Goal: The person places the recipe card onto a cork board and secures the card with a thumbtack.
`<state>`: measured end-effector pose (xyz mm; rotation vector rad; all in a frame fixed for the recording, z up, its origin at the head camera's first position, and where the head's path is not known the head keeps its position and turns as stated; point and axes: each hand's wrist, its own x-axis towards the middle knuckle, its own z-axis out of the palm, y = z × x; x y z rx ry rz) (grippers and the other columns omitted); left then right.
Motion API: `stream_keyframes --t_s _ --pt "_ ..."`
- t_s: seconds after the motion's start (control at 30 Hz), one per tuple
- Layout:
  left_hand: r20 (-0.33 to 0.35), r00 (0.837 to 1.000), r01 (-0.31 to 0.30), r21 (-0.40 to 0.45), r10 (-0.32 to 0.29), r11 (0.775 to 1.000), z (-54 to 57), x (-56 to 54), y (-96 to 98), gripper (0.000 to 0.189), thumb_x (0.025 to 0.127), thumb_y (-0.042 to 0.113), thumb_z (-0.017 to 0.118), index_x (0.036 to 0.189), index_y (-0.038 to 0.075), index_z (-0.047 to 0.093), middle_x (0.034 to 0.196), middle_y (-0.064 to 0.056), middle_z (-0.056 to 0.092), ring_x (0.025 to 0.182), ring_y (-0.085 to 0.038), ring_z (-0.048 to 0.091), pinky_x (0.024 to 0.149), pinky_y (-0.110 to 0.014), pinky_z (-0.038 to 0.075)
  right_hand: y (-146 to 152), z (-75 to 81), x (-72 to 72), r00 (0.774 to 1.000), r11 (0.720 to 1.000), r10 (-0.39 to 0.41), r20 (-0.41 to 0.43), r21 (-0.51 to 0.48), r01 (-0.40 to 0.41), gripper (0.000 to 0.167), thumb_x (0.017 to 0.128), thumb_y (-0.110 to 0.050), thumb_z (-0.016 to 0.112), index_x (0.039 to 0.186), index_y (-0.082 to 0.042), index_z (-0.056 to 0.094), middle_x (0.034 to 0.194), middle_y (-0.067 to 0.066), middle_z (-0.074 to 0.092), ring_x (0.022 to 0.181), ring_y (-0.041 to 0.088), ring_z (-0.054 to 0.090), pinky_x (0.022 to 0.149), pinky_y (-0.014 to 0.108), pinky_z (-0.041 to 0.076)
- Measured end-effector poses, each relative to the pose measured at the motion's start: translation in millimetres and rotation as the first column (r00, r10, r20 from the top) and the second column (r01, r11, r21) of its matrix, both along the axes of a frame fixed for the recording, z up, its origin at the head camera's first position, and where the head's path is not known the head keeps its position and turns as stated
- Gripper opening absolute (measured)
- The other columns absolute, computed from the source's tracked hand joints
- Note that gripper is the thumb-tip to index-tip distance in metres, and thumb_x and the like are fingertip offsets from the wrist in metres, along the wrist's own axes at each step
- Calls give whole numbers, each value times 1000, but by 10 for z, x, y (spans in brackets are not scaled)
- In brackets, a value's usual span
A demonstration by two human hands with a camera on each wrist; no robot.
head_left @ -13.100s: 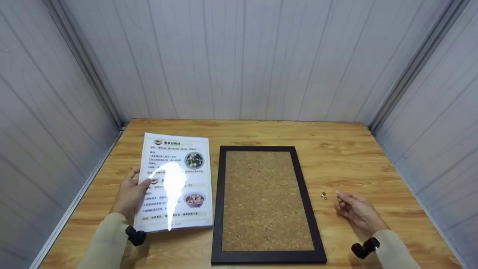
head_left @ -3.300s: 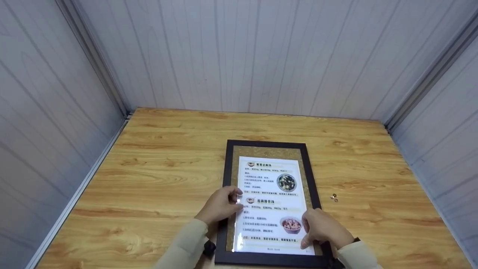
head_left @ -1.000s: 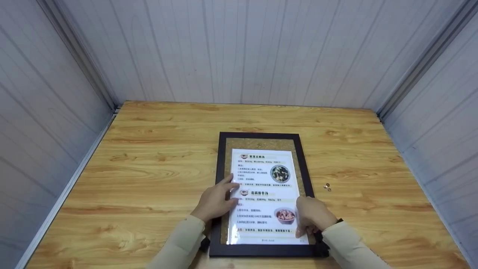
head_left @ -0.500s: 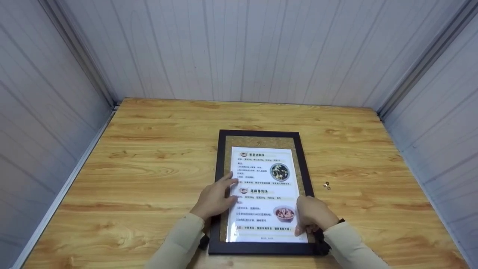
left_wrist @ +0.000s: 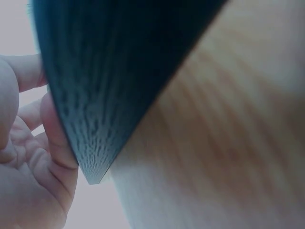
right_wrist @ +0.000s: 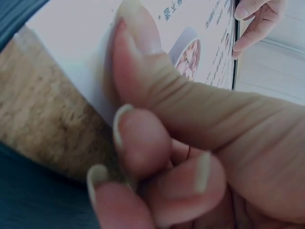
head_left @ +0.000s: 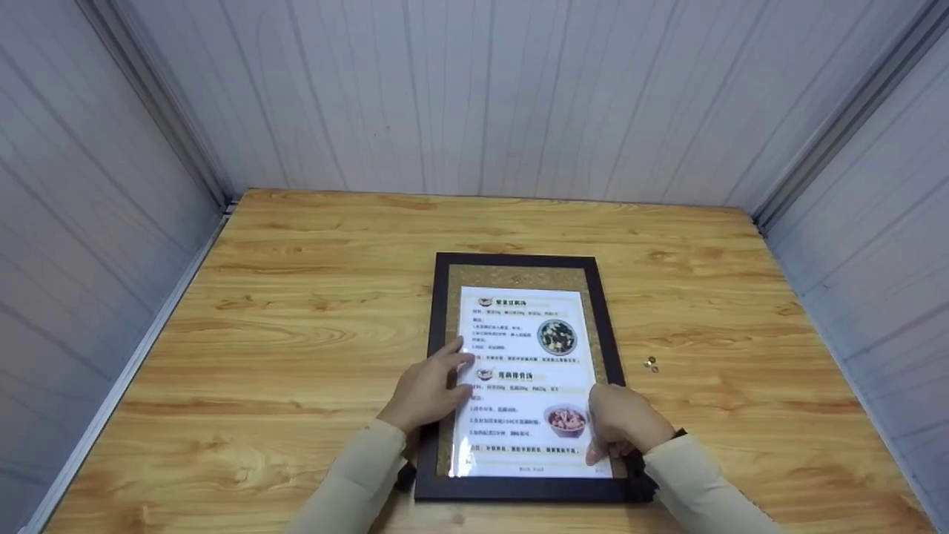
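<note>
A glossy white sheet (head_left: 523,341) printed with text and two pictures of dishes lies on a cork board (head_left: 519,276) with a dark frame. My left hand (head_left: 426,393) rests at the sheet's left edge, its fingertips on the paper and the fingers loosely spread; the frame's underside fills much of the left wrist view. My right hand (head_left: 624,423) is at the sheet's lower right edge. In the right wrist view the right thumb (right_wrist: 138,52) presses on the sheet near its corner, while other fingers curl below it. Whether anything small sits under the thumb is hidden.
To the right of the board lie a few small round metal bits (head_left: 651,363) resembling thumbtacks. Everything stands on a wood-grain table (head_left: 296,319), enclosed by pale panel walls (head_left: 474,96) at the back and both sides.
The sheet has gone from left of the board onto the cork. My right hand has left the metal bits for the sheet's lower right edge. Over the last second both hands stay put.
</note>
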<state>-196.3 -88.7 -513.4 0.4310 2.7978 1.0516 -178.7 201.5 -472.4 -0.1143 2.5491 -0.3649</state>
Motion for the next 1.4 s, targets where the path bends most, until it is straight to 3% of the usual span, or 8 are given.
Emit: stream_keyframes --t_s 0.4,0.73,0.83,1.0,1.07,1.13,1.27,1.4 --pt "47 998 -34 74 30 997 -12 -26 -4 45 89 20 71 134 13 62 156 -4 37 138 -31 39 110 -50 34 304 -67 -54 987 931 127 101 -355 -83 33 67 -17 92 61 -3 62 49 6 62 39 11 57 43 32 53" --pt "19 1000 -25 92 23 995 -6 -22 -26 43 90 18 70 131 10 63 155 -7 39 137 -32 41 108 -49 37 535 -250 -77 987 811 103 125 -586 -11 36 85 -27 79 64 -2 63 55 9 65 41 8 58 41 21 48" --pt "3 1000 -16 80 16 997 -14 -23 -25 41 91 17 67 131 9 63 154 -8 40 136 -33 42 107 -49 38 604 -278 -71 987 758 75 140 -651 35 34 89 -26 75 73 1 64 60 11 66 43 8 58 43 22 50" --pt "14 999 -31 76 30 997 -24 -38 -12 40 91 17 67 130 10 64 154 -7 40 137 -32 40 109 -48 35 780 -345 -119 982 610 -75 171 -771 181 29 97 -21 66 92 7 61 74 11 67 51 11 61 50 26 54" --pt "19 999 -36 78 35 996 -27 -44 -9 41 90 17 68 130 10 64 155 -7 40 138 -32 40 110 -49 35 871 -381 -158 967 559 -214 140 -794 239 28 97 -20 65 95 7 60 76 10 65 52 12 59 49 26 53" --pt "24 999 -37 76 36 996 -31 -48 -4 41 90 17 68 130 11 64 155 -6 39 138 -32 39 110 -49 34 974 -416 -195 925 544 -373 70 -791 279 26 97 -19 65 96 6 61 74 7 64 53 12 56 48 24 50" --pt "35 999 -44 76 41 996 -32 -47 -2 41 90 17 68 130 11 64 156 -6 38 138 -32 39 110 -49 34 1179 -490 -260 821 580 -567 -75 -744 332 23 97 -15 65 106 6 61 75 4 62 52 10 52 44 21 44" --pt "36 999 -42 82 40 996 -19 -42 5 41 90 16 68 131 11 64 155 -6 38 138 -32 39 111 -49 33 1330 -532 -282 792 616 -598 -123 -703 356 30 98 -15 64 116 8 58 80 5 63 55 10 53 44 22 44"
